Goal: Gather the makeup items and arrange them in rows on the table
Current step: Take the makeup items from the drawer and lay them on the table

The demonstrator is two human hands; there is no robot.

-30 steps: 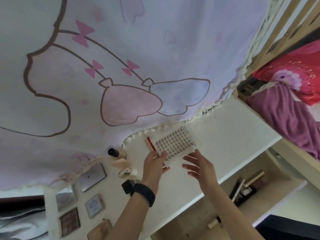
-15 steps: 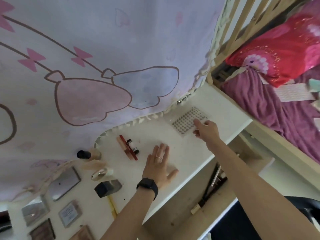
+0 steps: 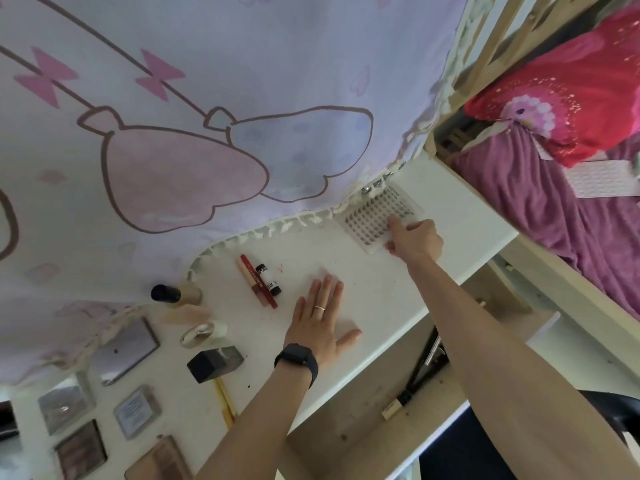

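Observation:
A clear tray of false lashes (image 3: 367,220) lies at the far right of the white table (image 3: 460,216), next to the curtain hem. My right hand (image 3: 415,240) reaches over it, index finger pressing on its near edge. My left hand (image 3: 318,317) rests flat on the table, fingers spread, holding nothing. To its left lie red lip pencils (image 3: 258,282) and a small black-and-white tube (image 3: 268,278). Further left are a black-capped bottle (image 3: 173,294), a round jar (image 3: 201,334), a black box (image 3: 214,363) and several palettes (image 3: 124,351).
A printed curtain (image 3: 207,133) hangs over the table's back edge. An open drawer (image 3: 426,368) with brushes sits under the table front. A bed with a red pillow (image 3: 571,98) and purple blanket (image 3: 554,220) lies to the right. A yellow pencil (image 3: 225,400) lies near the front edge.
My right hand carried the lash tray from the middle to the far right of the table and set it down. My left hand let go and came to rest flat on the table.

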